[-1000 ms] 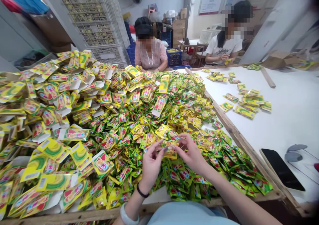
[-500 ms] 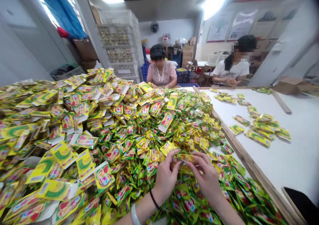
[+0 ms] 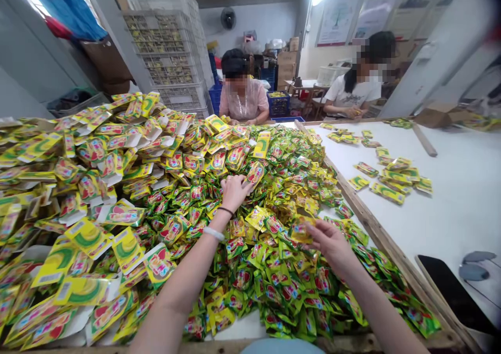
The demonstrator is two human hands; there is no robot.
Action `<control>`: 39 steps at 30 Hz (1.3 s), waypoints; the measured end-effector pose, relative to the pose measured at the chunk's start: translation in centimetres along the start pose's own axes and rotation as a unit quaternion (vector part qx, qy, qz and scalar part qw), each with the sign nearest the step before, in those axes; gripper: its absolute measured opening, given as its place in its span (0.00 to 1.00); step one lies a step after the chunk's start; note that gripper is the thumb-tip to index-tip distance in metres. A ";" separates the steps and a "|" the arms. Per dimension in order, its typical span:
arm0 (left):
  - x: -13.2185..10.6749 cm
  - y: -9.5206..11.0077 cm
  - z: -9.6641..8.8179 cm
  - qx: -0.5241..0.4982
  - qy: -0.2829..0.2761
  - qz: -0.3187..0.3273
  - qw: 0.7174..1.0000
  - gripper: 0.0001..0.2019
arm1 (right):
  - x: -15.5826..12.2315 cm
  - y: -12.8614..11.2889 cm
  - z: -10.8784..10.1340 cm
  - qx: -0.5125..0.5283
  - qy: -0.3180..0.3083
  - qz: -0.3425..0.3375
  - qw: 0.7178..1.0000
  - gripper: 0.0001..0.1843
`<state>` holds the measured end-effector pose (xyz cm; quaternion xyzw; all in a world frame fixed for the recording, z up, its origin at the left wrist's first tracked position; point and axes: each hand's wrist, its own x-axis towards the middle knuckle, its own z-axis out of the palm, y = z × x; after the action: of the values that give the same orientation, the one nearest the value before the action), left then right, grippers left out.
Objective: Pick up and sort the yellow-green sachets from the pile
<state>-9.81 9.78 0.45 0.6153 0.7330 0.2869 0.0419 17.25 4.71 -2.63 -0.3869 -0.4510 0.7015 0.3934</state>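
Observation:
My left hand (image 3: 235, 192) is stretched forward over the heap, its fingers closed on the lower end of a small printed carton (image 3: 257, 171). My right hand (image 3: 326, 239) pinches a shiny yellow sachet (image 3: 300, 229) between thumb and fingers, just above the pile. Whether more than one sachet is in that pinch I cannot tell. Beneath both hands spreads a deep heap of green and yellow sachets (image 3: 277, 275). To the left, a tall mound of yellow cartons (image 3: 127, 252) with white flaps leans against them.
A wooden strip (image 3: 368, 223) borders the heap on the right. Beyond it, packed yellow cartons (image 3: 399, 179) lie on a white tabletop (image 3: 403, 228), with a phone (image 3: 454, 291) and sunglasses (image 3: 474, 266) nearer. Two people (image 3: 245, 95) work across the table. Crates (image 3: 168, 56) stand stacked behind.
My left hand has left the sachet both hands held and moved forward and left to a carton. My right hand keeps the sachet. The view has tilted down.

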 end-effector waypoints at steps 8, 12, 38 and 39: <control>-9.8 1.6 -4.5 -0.269 -0.107 0.139 0.947 0.19 | 1.9 -1.8 4.3 0.012 -0.065 -0.049 0.997 0.13; -13.5 2.5 -1.3 -0.450 0.024 0.065 0.890 0.34 | -0.1 0.9 6.2 0.107 -0.062 0.046 0.991 0.14; -15.9 4.8 -2.1 -0.464 -0.420 0.053 0.778 0.25 | -4.6 -6.3 4.4 -0.581 -0.309 -0.253 0.709 0.12; -15.8 4.8 -2.0 -0.455 -0.416 0.056 0.786 0.25 | -4.8 -5.9 4.4 -0.580 -0.298 -0.252 0.715 0.12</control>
<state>-2.64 -5.26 -0.26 0.6246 0.3939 0.3052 0.6013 16.38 0.65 5.05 -0.1826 -0.9439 0.2565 0.0993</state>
